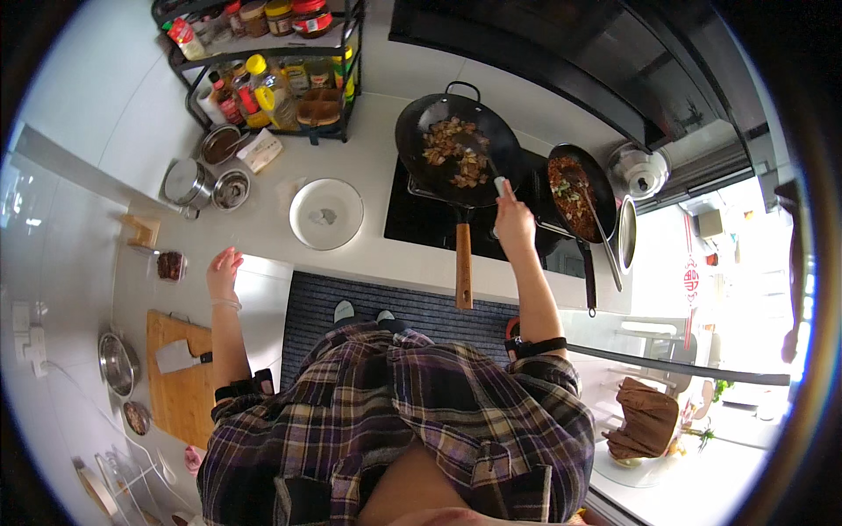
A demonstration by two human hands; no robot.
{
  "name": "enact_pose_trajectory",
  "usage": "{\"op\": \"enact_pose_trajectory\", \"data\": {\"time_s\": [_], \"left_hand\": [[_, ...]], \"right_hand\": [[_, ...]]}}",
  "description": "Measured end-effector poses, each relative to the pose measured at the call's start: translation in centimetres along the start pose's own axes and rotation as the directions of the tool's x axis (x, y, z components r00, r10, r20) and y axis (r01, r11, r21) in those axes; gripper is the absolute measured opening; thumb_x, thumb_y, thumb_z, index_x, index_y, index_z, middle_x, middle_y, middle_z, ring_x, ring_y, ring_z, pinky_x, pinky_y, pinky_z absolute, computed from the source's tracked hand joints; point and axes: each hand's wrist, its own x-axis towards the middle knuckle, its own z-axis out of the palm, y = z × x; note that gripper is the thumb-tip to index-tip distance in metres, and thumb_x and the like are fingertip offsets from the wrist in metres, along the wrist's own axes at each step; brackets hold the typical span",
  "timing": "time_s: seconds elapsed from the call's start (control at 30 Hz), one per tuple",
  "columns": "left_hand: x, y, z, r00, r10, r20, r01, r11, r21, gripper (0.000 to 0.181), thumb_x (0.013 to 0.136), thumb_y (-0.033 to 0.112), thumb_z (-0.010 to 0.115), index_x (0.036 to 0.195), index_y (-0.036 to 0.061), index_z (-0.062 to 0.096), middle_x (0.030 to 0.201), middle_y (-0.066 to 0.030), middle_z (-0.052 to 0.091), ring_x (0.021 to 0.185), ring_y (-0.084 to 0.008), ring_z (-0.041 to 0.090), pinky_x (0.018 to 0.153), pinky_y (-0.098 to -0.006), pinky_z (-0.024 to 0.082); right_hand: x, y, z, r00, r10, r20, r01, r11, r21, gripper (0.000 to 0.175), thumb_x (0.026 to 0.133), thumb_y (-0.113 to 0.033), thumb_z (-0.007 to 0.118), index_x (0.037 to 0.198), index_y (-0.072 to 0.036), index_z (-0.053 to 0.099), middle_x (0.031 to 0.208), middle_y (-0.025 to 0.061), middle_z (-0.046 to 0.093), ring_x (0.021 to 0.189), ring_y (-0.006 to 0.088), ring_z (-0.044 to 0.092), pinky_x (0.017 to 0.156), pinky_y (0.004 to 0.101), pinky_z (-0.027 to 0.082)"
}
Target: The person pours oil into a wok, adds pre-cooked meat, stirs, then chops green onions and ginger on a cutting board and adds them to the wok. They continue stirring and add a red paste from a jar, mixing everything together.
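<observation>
My right hand (515, 220) grips the light handle of a spatula (499, 184), whose blade reaches into a black wok (408, 131) on the left of the stove. Browned sliced food (460, 148) lies spread in the wok, and the wok's wooden handle (464, 263) points towards me. My left hand (225, 266) is held up at the left near the counter corner, fingers apart, with nothing in it. A white bowl (350, 223) stands on the counter between the left hand and the stove, with a little pale stuff at its bottom.
To the right, a frying pan (560, 150) holds a reddish chopped mixture and a long metal utensil (605, 246). A spice rack (263, 54) and metal pots (186, 184) stand back left. A cleaver (176, 357) lies on a wooden cutting board (177, 407) at left. A range hood (526, 75) overhangs the stove.
</observation>
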Motion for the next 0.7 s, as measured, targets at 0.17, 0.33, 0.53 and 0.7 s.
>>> {"op": "enact_pose_trajectory", "data": {"time_s": [0.17,0.33,0.53,0.7], "left_hand": [[-0.4,-0.8,-1.7,1.0,0.005,0.008,-0.005,1.0,-0.008,0.029,0.089,0.027,0.066,0.112,0.0101,0.065,0.104,-0.0068,0.07,0.092,-0.0149,0.065,0.086,-0.0291,0.043],[-1.6,-1.1,-1.0,0.998,-0.046,0.031,0.045,0.998,0.047,0.032,0.09,0.031,0.063,0.114,0.0105,0.063,0.107,-0.006,0.069,0.098,-0.0157,0.064,0.092,-0.0322,0.04],[-1.5,-1.4,-0.8,0.998,-0.054,0.031,0.053,0.997,0.048,0.028,0.088,0.027,0.064,0.11,0.0101,0.065,0.101,-0.0055,0.07,0.092,-0.0155,0.065,0.084,-0.0294,0.041],[-0.5,-2.2,-0.5,0.996,-0.084,0.019,0.083,0.996,0.04,0.025,0.089,0.025,0.064,0.11,0.011,0.065,0.102,-0.0051,0.069,0.091,-0.0147,0.065,0.082,-0.0282,0.042]], "right_hand": [[2.7,1.3,-0.6,0.984,0.093,-0.151,-0.059,0.976,0.211,0.048,0.102,-0.03,0.036,0.147,-0.012,0.035,0.08,0.0187,0.069,0.064,0.0331,0.066,0.051,0.043,0.054],[3.5,-1.2,1.4,0.98,0.198,-0.03,-0.143,0.796,0.588,0.045,0.101,-0.025,0.044,0.143,-0.01,0.042,0.113,0.0175,0.067,0.092,0.0321,0.068,0.074,0.0391,0.055],[-2.4,-1.0,-3.8,0.996,-0.087,-0.035,0.091,0.819,0.567,0.042,0.1,-0.023,0.048,0.14,-0.01,0.048,0.109,0.0203,0.067,0.081,0.0329,0.068,0.066,0.0403,0.052],[-6.0,-2.5,-3.5,0.985,-0.15,0.082,0.124,0.959,0.254,0.05,0.103,-0.03,0.038,0.149,-0.012,0.032,0.079,0.0199,0.064,0.061,0.0306,0.062,0.051,0.0401,0.049]]}}
